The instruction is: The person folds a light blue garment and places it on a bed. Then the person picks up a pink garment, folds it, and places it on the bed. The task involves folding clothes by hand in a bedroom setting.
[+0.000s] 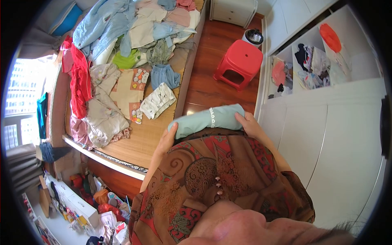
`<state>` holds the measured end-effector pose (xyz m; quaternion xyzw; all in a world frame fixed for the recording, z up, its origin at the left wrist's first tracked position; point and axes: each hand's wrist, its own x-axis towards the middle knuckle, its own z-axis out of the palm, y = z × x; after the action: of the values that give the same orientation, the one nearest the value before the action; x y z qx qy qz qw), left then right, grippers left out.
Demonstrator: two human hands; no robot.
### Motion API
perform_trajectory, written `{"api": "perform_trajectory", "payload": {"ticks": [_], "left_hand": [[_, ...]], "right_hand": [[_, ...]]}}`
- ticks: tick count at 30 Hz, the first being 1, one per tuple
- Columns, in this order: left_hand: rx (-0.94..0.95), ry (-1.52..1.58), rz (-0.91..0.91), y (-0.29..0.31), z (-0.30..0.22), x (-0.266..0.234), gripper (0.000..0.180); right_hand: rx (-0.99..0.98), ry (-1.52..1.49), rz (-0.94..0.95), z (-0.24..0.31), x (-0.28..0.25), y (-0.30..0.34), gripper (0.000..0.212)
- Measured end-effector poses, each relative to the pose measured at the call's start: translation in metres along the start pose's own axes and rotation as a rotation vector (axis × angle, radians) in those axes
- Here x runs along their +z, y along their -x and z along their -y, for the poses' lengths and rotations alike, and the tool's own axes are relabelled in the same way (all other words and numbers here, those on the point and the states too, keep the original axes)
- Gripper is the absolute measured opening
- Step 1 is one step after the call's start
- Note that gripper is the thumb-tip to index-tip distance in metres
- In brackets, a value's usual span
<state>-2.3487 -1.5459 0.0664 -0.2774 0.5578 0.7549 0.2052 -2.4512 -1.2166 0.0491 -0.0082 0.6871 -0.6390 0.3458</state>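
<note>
A pale green folded cloth (226, 116) with a band of white lace trim stretches between my two hands, in front of my body. At its left end, my left hand (167, 141) grips the fabric with the thumb on top. The right end is held by my right hand (250, 123), thumb pressed over it and fingers mostly hidden underneath. What kind of garment or cloth it is I cannot make out. On the bed to the left, the nearest pieces are white patterned shorts (158, 101) and blue shorts (165, 76).
Clothes lie spread across the bed mat (149, 141), among them a red jacket (79, 81) and a light blue garment (102, 30). A red plastic stool (241, 61) stands ahead on the wooden floor, near a small bin (254, 37). Open cabinet compartments (359, 61) at right hold clothes.
</note>
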Motion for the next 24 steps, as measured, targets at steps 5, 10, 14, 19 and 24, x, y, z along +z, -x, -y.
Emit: {"api": "perform_trajectory", "payload": {"ticks": [5, 10, 14, 19, 24], "left_hand": [[0.155, -0.119, -0.347, -0.055, -0.051, 0.044, 0.083], [0.234, -0.030, -0.398, -0.100, -0.149, 0.079, 0.075], [0.217, 0.259, -0.369, -0.112, -0.186, 0.101, 0.057], [0.130, 0.454, -0.338, -0.114, -0.180, 0.090, 0.055], [0.027, 0.484, -0.364, -0.118, -0.189, 0.066, 0.054]], "right_hand": [[-0.360, 0.098, -0.125, 0.045, -0.047, -0.080, 0.032], [-0.498, 0.096, -0.190, 0.118, -0.092, -0.164, 0.027], [-0.322, -0.023, -0.162, 0.157, -0.106, -0.206, 0.027], [-0.333, 0.115, -0.102, 0.184, -0.103, -0.223, 0.027], [-0.253, 0.376, -0.049, 0.207, -0.090, -0.219, 0.026]]}}
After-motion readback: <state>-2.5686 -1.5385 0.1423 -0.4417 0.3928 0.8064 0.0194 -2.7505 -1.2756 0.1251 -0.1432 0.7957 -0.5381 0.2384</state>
